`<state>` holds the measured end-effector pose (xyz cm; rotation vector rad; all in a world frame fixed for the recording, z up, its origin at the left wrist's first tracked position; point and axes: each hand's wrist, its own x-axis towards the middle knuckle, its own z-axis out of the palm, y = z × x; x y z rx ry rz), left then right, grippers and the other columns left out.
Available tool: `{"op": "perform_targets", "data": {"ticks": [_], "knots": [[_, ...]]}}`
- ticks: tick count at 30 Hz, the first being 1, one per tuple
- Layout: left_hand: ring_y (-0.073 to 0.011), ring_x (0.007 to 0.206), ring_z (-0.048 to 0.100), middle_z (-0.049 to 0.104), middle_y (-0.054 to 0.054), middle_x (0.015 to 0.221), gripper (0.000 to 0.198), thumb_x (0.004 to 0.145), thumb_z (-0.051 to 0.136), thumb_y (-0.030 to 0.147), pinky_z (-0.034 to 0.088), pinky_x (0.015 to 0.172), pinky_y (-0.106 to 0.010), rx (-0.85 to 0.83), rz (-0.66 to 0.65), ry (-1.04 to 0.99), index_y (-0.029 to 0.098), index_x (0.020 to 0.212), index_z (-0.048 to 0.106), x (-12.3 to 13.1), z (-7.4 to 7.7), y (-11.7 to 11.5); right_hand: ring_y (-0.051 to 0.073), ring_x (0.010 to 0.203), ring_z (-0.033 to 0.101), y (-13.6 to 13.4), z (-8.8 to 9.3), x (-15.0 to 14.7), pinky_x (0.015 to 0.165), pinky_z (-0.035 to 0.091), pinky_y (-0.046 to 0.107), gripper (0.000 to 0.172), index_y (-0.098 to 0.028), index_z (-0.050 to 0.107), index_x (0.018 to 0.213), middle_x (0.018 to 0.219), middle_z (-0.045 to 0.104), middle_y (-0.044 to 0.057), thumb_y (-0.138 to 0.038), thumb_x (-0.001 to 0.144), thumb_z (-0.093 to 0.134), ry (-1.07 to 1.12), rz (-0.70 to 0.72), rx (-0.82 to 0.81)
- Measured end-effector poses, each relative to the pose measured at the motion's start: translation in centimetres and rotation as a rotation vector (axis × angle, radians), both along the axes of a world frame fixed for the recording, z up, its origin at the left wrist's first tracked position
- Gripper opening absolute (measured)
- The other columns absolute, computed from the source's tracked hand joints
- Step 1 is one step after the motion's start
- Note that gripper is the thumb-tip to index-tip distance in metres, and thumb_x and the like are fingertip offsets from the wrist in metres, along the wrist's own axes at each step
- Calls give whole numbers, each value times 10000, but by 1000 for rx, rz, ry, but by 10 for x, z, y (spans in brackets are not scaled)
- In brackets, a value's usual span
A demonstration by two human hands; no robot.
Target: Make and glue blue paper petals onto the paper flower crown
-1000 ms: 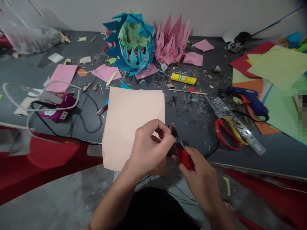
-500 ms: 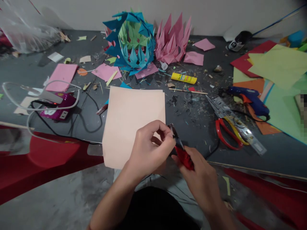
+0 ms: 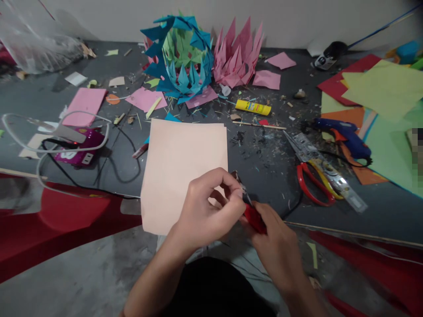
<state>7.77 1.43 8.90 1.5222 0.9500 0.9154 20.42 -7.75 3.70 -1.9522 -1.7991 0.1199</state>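
My right hand [image 3: 277, 240] grips a red-handled tool [image 3: 254, 219] with a narrow dark metal end; its exact kind is hard to make out. My left hand [image 3: 211, 204] is closed in a pinch, thumb and forefinger meeting right at the tool's metal part. Whatever lies between those fingertips is hidden. Beneath the left hand, a stack of cream paper sheets [image 3: 188, 149] lies at the table's front, its lower edge reaching past the rim.
Scissors [image 3: 315, 185] and a clear ruler [image 3: 343, 189] lie right, beside a blue glue gun [image 3: 353, 138] and coloured paper [image 3: 393, 141]. A yellow glue stick [image 3: 253, 107], blue [image 3: 205, 66] and pink paper crowns [image 3: 238, 64] stand behind. A purple power adapter [image 3: 79, 147] sits left.
My left fingertips have shifted slightly right and down along the tool, closer to its red handle. My right hand has barely moved, still gripping the tool.
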Motion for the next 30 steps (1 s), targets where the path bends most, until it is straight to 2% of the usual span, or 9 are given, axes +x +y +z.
{"op": "perform_targets", "data": {"ticks": [7, 12, 14, 18, 23, 30], "knots": [[-78, 594, 527, 554, 11, 652, 91, 715, 508, 84, 428, 452, -165, 30, -47, -2, 165, 688, 540, -2, -1, -2, 169, 624, 657, 1, 0, 0, 473, 449, 248, 228, -175, 536, 958, 788, 668, 48, -342, 923, 383, 21, 16, -15], [-63, 555, 511, 575, 8, 661, 82, 757, 509, 123, 441, 424, -140, 31, 160, 80, 163, 714, 567, -1, -3, 1, 167, 658, 657, -2, -4, 0, 502, 457, 242, 216, -171, 533, 1006, 832, 665, 53, -341, 901, 450, 10, 8, 10], [-67, 561, 520, 596, -2, 683, 84, 771, 508, 144, 450, 420, -139, 22, 202, 112, 160, 744, 586, 1, -4, 2, 167, 661, 654, -3, -5, 1, 507, 456, 244, 211, -171, 534, 1004, 828, 660, 47, -338, 894, 466, 14, 5, 3], [-65, 553, 525, 613, -13, 706, 96, 782, 507, 165, 445, 408, -133, 17, 174, 167, 152, 750, 596, 3, -5, 3, 168, 658, 649, -3, -5, 1, 511, 451, 250, 207, -175, 537, 997, 825, 658, 40, -340, 891, 468, 14, 8, -11], [-67, 563, 521, 608, -6, 662, 114, 781, 557, 221, 423, 422, -140, 109, 201, 267, 153, 696, 591, 4, -6, 3, 154, 603, 634, -4, -5, 0, 475, 425, 245, 203, -183, 545, 979, 809, 661, 33, -339, 901, 442, -18, -3, -9], [-65, 543, 507, 591, 8, 621, 120, 781, 528, 162, 416, 440, -160, 180, 214, 310, 157, 670, 573, 6, -7, 4, 153, 604, 631, -4, -8, -1, 480, 421, 245, 198, -185, 562, 976, 828, 668, 38, -332, 890, 460, -34, -17, 8]]}}
